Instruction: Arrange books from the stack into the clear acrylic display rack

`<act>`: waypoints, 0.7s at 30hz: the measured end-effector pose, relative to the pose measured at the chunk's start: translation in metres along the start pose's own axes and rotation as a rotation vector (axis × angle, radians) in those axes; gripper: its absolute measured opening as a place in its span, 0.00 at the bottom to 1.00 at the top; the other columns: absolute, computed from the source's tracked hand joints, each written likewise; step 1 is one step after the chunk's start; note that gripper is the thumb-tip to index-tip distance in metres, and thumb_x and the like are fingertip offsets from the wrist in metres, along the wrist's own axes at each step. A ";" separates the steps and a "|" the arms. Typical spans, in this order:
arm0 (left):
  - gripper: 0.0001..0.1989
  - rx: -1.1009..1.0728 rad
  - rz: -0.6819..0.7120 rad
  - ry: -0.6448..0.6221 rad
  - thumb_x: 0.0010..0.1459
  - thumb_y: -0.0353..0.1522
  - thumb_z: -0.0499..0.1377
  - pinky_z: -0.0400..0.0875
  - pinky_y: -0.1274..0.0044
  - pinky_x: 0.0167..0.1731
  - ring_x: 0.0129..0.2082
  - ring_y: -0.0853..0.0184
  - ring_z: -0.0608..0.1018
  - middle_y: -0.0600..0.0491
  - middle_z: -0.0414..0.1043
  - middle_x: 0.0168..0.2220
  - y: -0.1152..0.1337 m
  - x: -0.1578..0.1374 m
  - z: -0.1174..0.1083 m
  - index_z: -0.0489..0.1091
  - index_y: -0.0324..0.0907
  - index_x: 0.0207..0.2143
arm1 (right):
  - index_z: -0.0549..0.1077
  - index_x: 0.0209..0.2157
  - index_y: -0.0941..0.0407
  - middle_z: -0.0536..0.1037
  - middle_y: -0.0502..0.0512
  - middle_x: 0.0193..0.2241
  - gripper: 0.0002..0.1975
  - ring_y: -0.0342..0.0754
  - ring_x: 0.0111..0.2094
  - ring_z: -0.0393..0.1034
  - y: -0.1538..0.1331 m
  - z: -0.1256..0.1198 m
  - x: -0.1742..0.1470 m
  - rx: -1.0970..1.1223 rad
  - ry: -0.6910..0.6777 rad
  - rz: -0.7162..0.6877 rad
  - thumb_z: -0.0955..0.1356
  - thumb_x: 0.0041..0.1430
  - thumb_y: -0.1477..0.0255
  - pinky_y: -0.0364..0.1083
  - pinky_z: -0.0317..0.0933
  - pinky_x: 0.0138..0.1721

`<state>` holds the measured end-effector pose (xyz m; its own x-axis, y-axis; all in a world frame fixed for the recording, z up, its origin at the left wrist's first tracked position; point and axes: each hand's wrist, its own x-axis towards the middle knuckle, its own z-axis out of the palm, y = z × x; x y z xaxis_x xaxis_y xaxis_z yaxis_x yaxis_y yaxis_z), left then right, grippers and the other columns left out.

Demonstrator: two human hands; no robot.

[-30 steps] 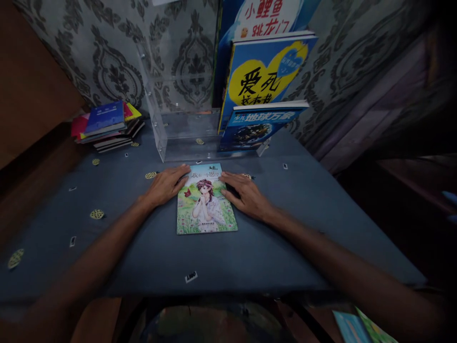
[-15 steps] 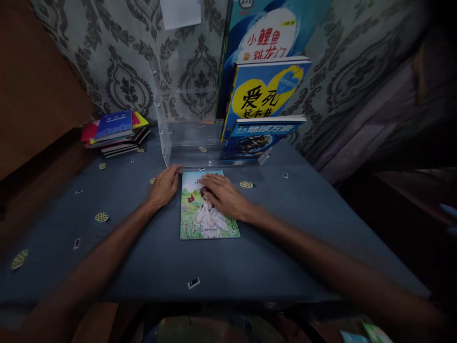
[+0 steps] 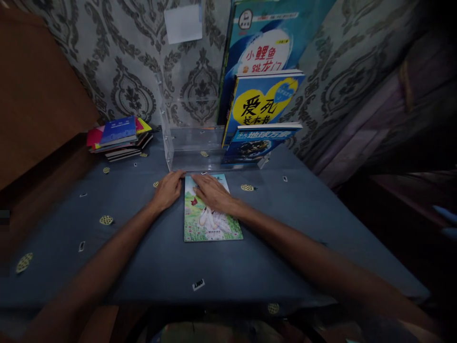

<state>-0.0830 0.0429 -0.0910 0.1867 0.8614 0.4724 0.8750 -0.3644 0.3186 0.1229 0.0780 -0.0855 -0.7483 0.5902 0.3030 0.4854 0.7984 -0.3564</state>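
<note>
A thin picture book [image 3: 200,228] with a green meadow cover lies flat on the blue patterned tablecloth [image 3: 150,267]. My right hand [image 3: 213,194] rests palm down across its upper half, fingers stretched toward the top left corner, hiding part of the cover picture. Beside the book's upper left edge, my left hand [image 3: 169,189] lies on the cloth with its fingers extended, the tips close to that corner. Just behind both hands stands a clear acrylic book rack [image 3: 189,159].
Three upright books, a tall teal one [image 3: 266,31], a blue and yellow one [image 3: 264,100] and a dark blue one [image 3: 259,145], fill the rack's right side. At the back left lies a stack of books [image 3: 119,136]. Patterned wallpaper [image 3: 132,90] rises behind.
My right hand has slid left over the cover toward the book's top left corner. My left hand stays beside the book. The whole view has shifted slightly.
</note>
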 end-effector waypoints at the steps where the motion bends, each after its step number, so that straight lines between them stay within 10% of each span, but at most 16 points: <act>1: 0.19 0.023 0.017 -0.007 0.63 0.25 0.47 0.73 0.65 0.52 0.47 0.59 0.77 0.47 0.77 0.45 0.001 0.000 0.000 0.71 0.41 0.51 | 0.63 0.63 0.60 0.70 0.68 0.62 0.23 0.57 0.65 0.62 0.003 -0.003 -0.003 -0.005 -0.005 0.026 0.59 0.70 0.70 0.61 0.52 0.66; 14: 0.21 0.127 0.040 -0.067 0.62 0.23 0.48 0.72 0.63 0.51 0.46 0.57 0.75 0.46 0.75 0.44 0.004 -0.001 0.002 0.73 0.42 0.51 | 0.67 0.62 0.56 0.75 0.64 0.58 0.23 0.61 0.60 0.68 0.052 -0.035 -0.062 -0.059 0.104 0.201 0.58 0.70 0.67 0.66 0.57 0.63; 21: 0.20 0.123 0.048 -0.066 0.62 0.23 0.48 0.72 0.63 0.51 0.45 0.57 0.75 0.46 0.75 0.43 0.005 -0.001 0.002 0.73 0.41 0.51 | 0.70 0.60 0.56 0.72 0.62 0.61 0.20 0.57 0.67 0.57 -0.001 -0.026 -0.043 -0.057 0.040 -0.030 0.58 0.72 0.69 0.64 0.50 0.67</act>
<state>-0.0782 0.0412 -0.0918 0.2549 0.8669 0.4283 0.9119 -0.3629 0.1919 0.1667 0.0547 -0.0752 -0.7446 0.5692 0.3486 0.4887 0.8206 -0.2962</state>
